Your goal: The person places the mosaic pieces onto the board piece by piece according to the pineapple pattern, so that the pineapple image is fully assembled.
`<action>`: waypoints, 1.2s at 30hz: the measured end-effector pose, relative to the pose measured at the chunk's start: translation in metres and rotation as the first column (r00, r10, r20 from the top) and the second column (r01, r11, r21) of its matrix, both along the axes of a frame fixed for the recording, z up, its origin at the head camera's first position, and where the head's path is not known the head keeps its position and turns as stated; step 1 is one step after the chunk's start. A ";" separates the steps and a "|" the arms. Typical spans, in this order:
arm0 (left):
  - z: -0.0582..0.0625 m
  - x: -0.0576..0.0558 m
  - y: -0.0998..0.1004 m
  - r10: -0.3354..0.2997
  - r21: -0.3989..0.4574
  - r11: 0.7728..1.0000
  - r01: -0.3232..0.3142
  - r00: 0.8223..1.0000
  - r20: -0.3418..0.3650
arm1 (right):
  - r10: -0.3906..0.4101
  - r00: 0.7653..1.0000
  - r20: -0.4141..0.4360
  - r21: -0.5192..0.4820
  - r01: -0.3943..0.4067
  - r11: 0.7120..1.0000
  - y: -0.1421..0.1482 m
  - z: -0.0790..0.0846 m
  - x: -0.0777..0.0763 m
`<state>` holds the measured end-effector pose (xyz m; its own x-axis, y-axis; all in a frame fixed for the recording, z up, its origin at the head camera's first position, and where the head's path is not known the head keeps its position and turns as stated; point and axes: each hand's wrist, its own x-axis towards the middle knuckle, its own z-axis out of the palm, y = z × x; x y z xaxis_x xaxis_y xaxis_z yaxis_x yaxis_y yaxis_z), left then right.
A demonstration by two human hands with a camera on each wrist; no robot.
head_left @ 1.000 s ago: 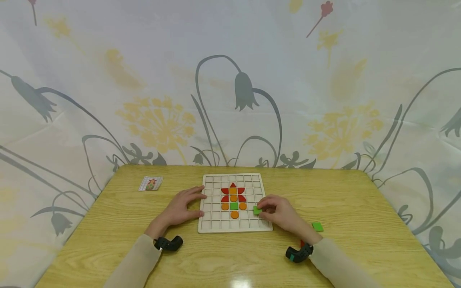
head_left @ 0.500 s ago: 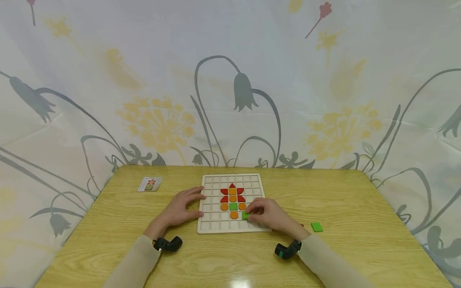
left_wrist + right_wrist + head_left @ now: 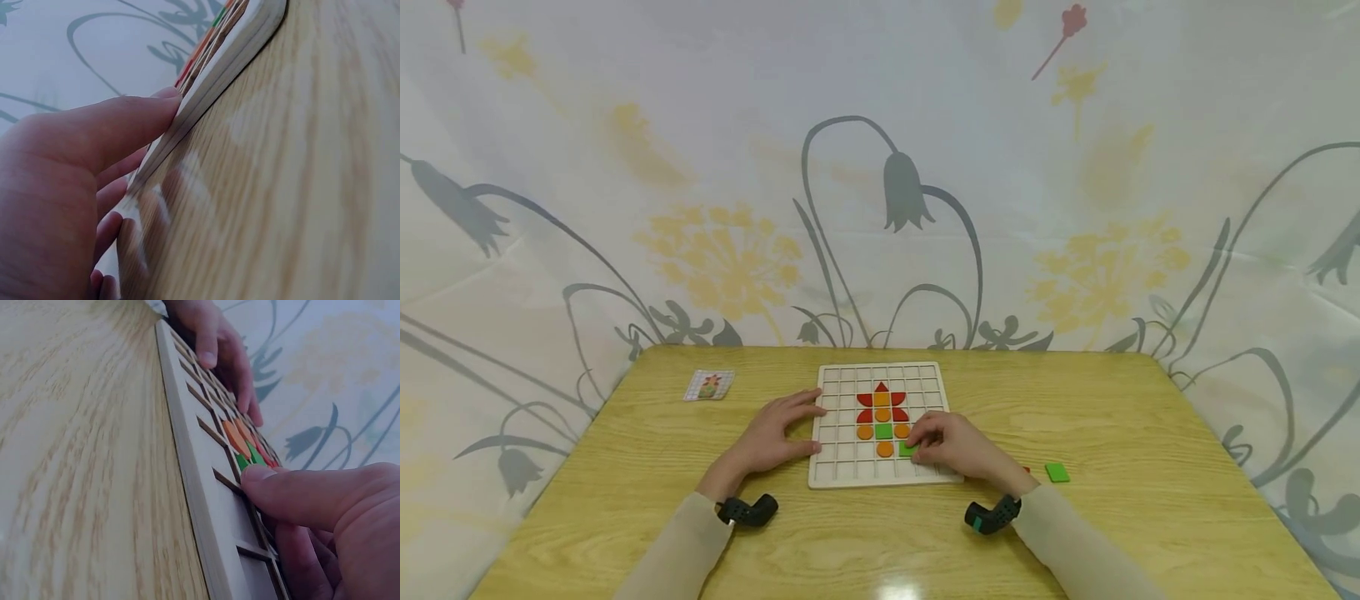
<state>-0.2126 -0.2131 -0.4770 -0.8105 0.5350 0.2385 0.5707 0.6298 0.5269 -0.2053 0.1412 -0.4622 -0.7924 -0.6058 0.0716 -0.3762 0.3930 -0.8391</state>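
A pale wooden grid board (image 3: pixel 837 473) lies on the table, bearing a figure of red, orange and green pieces. My right hand (image 3: pixel 955 443) pinches a green square tile (image 3: pixel 905 450) at the cell right of the lowest orange disc (image 3: pixel 885 449). In the right wrist view the thumb (image 3: pixel 275 487) presses by that green tile's visible edge; the fingers beyond are partly hidden. My left hand (image 3: pixel 778 435) rests against the board's left edge, fingers spread and fairly straight, with the thumb (image 3: pixel 144 122) touching the rim in the left wrist view.
A spare green square tile (image 3: pixel 1057 472) lies right of the board. Beside it a red piece (image 3: pixel 1026 470) shows partly from behind my right wrist. A small pattern card (image 3: pixel 709 385) sits at the back left. A flower-printed curtain (image 3: pixel 850 208) hangs behind the table.
My right hand has carried the green tile leftward from the board's right side to the cell beside the lowest orange disc. My left hand has stayed at the board's edge.
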 end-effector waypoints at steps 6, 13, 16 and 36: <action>0.002 0.000 0.001 0.003 0.013 1.000 -0.003 1.000 0.004 | -0.037 0.999 0.013 0.011 0.037 0.999 -0.002 0.000 0.001; 0.003 0.002 0.001 0.004 0.032 0.999 -0.004 1.000 0.005 | -0.056 0.998 0.025 -0.001 0.057 0.998 -0.004 0.001 0.003; 0.003 0.003 0.001 0.009 0.027 1.000 -0.009 1.000 0.007 | -0.059 0.998 0.019 -0.004 0.059 0.998 -0.004 0.001 0.003; 0.000 -0.001 0.001 0.006 0.015 1.000 -0.006 1.000 -0.010 | -0.125 0.992 -0.009 -0.005 0.125 0.992 -0.009 -0.001 0.006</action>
